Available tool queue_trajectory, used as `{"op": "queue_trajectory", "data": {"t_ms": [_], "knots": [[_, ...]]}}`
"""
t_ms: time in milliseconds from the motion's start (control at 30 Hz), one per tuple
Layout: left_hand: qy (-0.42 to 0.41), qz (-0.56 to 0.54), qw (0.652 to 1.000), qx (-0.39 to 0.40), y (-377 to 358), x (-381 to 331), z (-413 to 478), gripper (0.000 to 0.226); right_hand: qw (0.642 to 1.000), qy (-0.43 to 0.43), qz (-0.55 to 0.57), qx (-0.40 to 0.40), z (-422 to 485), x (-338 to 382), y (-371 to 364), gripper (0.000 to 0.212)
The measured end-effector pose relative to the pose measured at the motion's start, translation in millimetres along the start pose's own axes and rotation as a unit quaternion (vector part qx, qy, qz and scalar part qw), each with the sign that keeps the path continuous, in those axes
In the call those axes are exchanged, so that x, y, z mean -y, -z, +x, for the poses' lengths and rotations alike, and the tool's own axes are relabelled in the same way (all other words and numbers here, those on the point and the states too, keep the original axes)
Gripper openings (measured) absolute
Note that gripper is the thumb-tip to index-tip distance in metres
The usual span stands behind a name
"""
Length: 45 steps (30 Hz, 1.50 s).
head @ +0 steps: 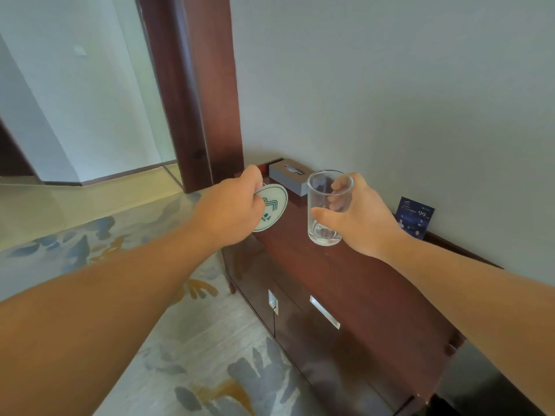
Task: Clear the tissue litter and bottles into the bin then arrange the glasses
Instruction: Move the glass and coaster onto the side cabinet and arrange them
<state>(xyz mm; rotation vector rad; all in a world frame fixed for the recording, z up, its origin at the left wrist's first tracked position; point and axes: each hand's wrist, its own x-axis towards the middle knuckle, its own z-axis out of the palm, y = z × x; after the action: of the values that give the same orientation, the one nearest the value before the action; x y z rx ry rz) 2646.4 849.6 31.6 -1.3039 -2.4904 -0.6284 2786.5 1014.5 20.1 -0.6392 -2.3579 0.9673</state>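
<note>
My right hand [360, 214] grips a clear drinking glass [327, 205], held upright just above the dark wooden cabinet top [345, 280]. My left hand [231, 205] pinches a round white coaster with a green logo [271, 207] over the cabinet's left end. Whether another glass sits behind the left hand is hidden by the fingers. No bottles, tissue litter or bin appear in this view.
A grey tissue box [289, 175] stands in the back left corner against the wall. A dark blue card [416, 217] leans on the wall to the right. Cabinet doors with metal handles [324, 315] face a patterned carpet [186, 340]. A wooden door frame [195, 94] rises on the left.
</note>
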Motion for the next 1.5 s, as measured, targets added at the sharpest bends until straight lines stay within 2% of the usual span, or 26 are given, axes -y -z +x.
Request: {"op": "queue_trajectory", "data": {"t_ms": [300,433,700,1000,1233,1367,1500], "knots": [[-0.101,-0.047,0.994,0.006,-22.5,62.4,117.5,0.008,0.993,-0.074,-0.02,-0.091,81.6,7.1,-30.0,0.051],[-0.134,-0.065,0.989,0.011,-45.7,71.7,158.3,0.009,0.989,-0.103,-0.036,-0.098,108.3,-4.8,-34.0,0.051],[-0.17,-0.088,0.98,0.046,-126.0,63.9,239.8,0.009,0.978,-0.157,-0.057,-0.125,167.7,-64.7,-26.4,0.052],[-0.21,-0.089,0.97,0.08,-211.2,24.0,348.7,0.008,0.961,-0.217,-0.054,-0.162,252.0,-158.7,5.2,0.052],[-0.231,-0.13,0.951,0.16,-284.7,6.1,386.6,0.006,0.944,-0.276,-0.049,-0.175,271.2,-210.1,13.3,0.052],[-0.226,-0.145,0.934,0.235,-334.8,-1.0,395.7,0.004,0.933,-0.304,-0.051,-0.186,269.2,-231.3,8.9,0.053],[-0.214,-0.187,0.905,0.316,-387.2,-11.2,405.0,0.006,0.905,-0.361,-0.069,-0.215,265.7,-248.4,-0.2,0.054]]}}
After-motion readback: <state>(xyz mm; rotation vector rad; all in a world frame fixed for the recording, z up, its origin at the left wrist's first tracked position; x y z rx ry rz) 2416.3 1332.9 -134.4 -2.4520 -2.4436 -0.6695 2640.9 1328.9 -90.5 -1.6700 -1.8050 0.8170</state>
